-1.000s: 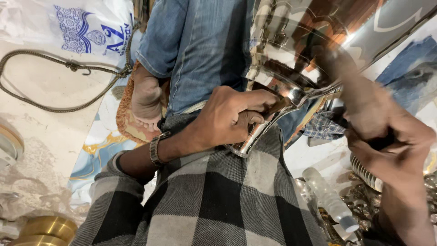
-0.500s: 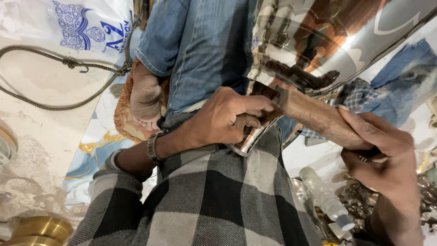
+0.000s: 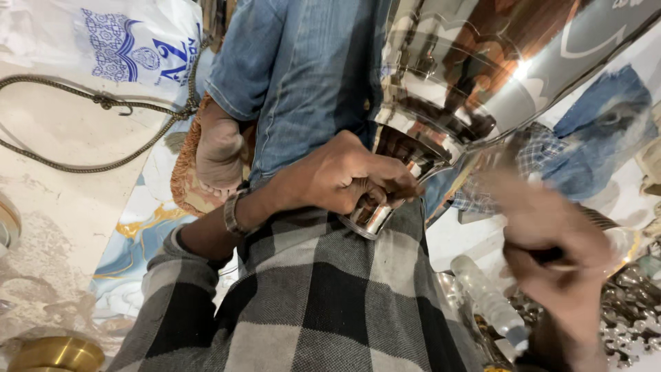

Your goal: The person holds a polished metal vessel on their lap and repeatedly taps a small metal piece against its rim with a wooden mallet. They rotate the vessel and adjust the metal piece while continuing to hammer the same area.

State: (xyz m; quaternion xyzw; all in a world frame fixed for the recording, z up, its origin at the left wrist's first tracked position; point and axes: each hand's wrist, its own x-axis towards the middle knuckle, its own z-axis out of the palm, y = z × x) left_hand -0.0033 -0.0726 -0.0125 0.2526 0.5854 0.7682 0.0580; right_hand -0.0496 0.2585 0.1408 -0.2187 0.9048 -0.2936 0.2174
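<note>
The big polished metal vessel [image 3: 482, 76] filled the upper right, its narrow base [image 3: 385, 207] gripped by the left hand [image 3: 344, 176], so nothing could pass between them. The right hand [image 3: 551, 248], blurred, hung just right of the base, with only a narrow gap of pale floor [image 3: 458, 238] between. Below it a clear plastic bottle [image 3: 489, 296] and a heap of small metal pieces [image 3: 626, 310] crowded the ground. Leftward the floor lay more open, crossed by a looping cord [image 3: 89, 162].
</note>
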